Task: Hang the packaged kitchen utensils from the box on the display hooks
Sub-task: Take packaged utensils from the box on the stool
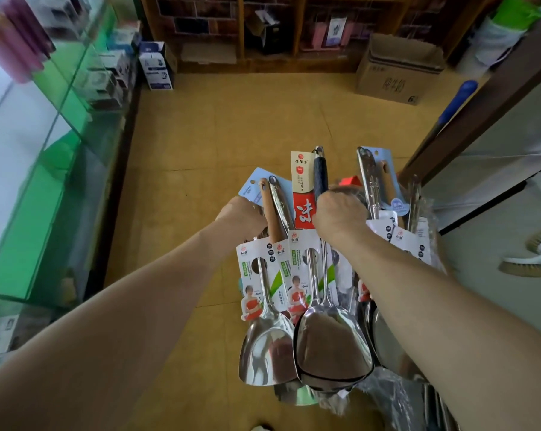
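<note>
A bundle of packaged steel spatulas (331, 343) and ladles with printed cards fills the lower middle of the head view, bowls toward me, handles pointing away. My left hand (241, 214) grips the left side of the bundle, around a wooden-handled utensil (267, 209) and its blue card. My right hand (339, 213) curls round the dark blue handle (321, 175) beside a red and white card (303, 194). More steel handles (370, 178) stick out on the right. The box and the display hooks are not visible.
A glass display counter (70, 150) with green shelves runs along the left. A brown cardboard carton (396, 73) and a small blue and white box (155, 66) stand by wooden shelving at the back. A brown-framed cabinet (487, 98) and brushes (533, 262) are on the right.
</note>
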Available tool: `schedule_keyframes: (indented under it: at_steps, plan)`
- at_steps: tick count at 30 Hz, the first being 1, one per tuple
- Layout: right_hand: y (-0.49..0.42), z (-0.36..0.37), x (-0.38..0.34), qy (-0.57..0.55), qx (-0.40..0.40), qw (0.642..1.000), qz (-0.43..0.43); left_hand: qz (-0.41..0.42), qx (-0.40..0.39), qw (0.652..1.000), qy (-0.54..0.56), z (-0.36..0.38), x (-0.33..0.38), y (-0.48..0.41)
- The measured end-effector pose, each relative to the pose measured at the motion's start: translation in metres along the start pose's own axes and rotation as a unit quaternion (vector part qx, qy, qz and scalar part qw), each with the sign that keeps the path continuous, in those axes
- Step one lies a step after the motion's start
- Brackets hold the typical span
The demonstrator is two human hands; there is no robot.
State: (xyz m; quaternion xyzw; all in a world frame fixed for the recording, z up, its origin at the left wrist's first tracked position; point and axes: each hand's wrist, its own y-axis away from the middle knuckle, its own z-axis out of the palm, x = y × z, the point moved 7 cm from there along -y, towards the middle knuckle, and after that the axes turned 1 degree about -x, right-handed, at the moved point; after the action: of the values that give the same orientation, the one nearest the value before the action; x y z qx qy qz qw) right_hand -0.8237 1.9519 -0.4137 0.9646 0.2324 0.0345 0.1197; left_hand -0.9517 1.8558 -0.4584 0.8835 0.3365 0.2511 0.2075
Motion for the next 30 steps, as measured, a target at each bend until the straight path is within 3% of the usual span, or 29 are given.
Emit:
schedule_keyframes:
  at_steps: [2, 5, 13, 22, 30]
  plan:
    - [-0.001, 0.0, 0.001, -0.006, 0.004, 1.0, 0.002, 0.021, 0.014, 1.0, -0.01, -0.001, 0.002, -0.007]
    - [-0.006, 0.001, 0.001, -0.037, -0.003, 0.999, 0.002, -0.036, 0.027, 0.978, 0.206, -0.006, -0.005, -0.012]
    - [-0.014, 0.006, 0.005, -0.017, 0.001, 1.0, 0.014, -0.075, 0.015, 0.976, 0.205, -0.004, -0.004, -0.014]
    - [-0.004, -0.026, 0.026, -0.089, -0.009, 0.996, 0.021, -0.064, 0.02, 0.98, 0.185, -0.008, 0.001, -0.01]
    - [0.025, -0.054, 0.044, -0.232, -0.008, 0.972, 0.027, 0.021, 0.042, 0.981, 0.186, -0.038, 0.049, 0.022]
